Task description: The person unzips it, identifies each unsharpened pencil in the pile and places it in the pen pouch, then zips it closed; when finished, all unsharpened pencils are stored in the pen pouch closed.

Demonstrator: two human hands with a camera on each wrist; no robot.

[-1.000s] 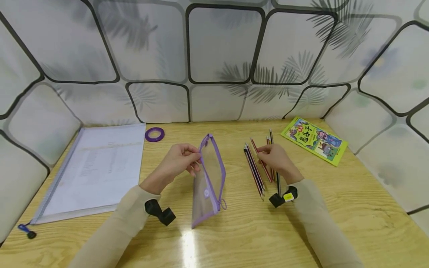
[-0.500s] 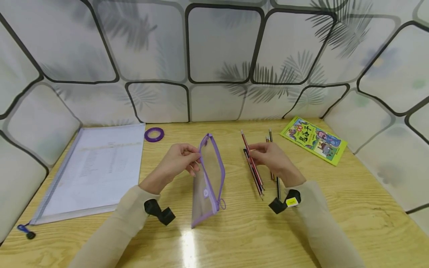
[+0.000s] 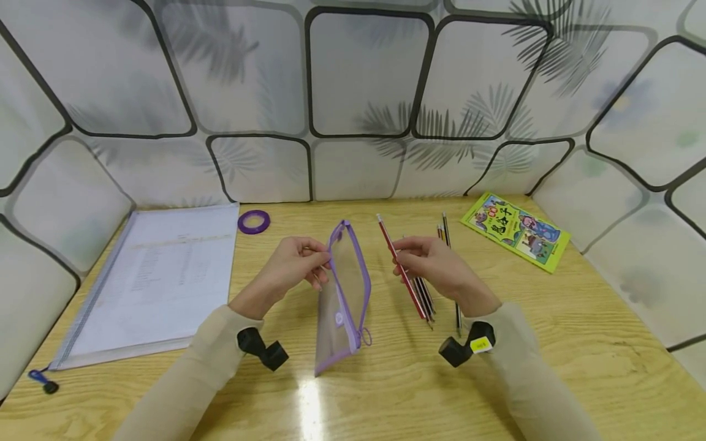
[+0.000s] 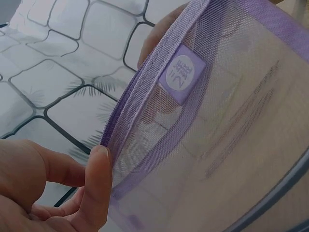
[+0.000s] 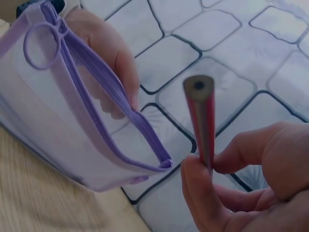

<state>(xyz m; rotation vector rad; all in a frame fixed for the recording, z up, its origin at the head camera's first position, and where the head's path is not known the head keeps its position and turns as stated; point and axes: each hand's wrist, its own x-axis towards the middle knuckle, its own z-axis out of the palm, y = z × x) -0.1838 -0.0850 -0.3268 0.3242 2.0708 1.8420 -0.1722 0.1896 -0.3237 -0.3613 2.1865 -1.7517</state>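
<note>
Two hands are at work over one wooden table (image 3: 375,398). The left hand (image 3: 293,267) pinches the rim of one purple mesh pouch (image 3: 331,334) between thumb and fingers, and the pouch stands with its zip mouth gaping. The right hand (image 3: 441,267) holds one red pencil (image 3: 410,288) in a narrow pinch, tilted, outside the pouch and to the right of it. More pencils lie in two groups: a bunch (image 3: 426,300) below the right hand and a few others (image 3: 445,234) farther right; the hand covers part of them, so their exact number cannot be told. One white folder (image 3: 160,275) lies at the left, printed lines showing through its cover. One purple tape roll (image 3: 254,231) sits just beside it, and one green booklet (image 3: 515,233) lies at the far right.
</note>
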